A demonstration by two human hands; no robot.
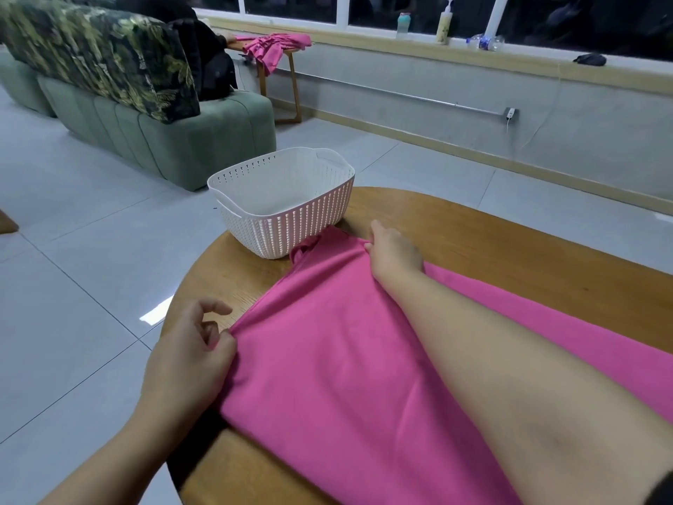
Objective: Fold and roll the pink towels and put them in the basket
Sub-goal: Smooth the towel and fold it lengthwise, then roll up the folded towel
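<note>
Pink towel (327, 351) spread on round wooden table (510, 231), left hand (189, 359) pinching its near-left edge, right hand (393, 253) pinching far edge just beside white slotted basket (284, 198) holding nothing visible.

Brightness: even, cool indoor light, fairly bright; windows (400, 5) dark.
Glare: a small white reflection on the floor tiles (154, 313) beside the surface (510, 242).
Shadows: soft and faint, a darker patch under the left hand (189, 362).
Distortion: wide-angle bending of the windowsill (473, 56) and the frame edges.
Sharpness: foreground clear, far background slightly soft.
</note>
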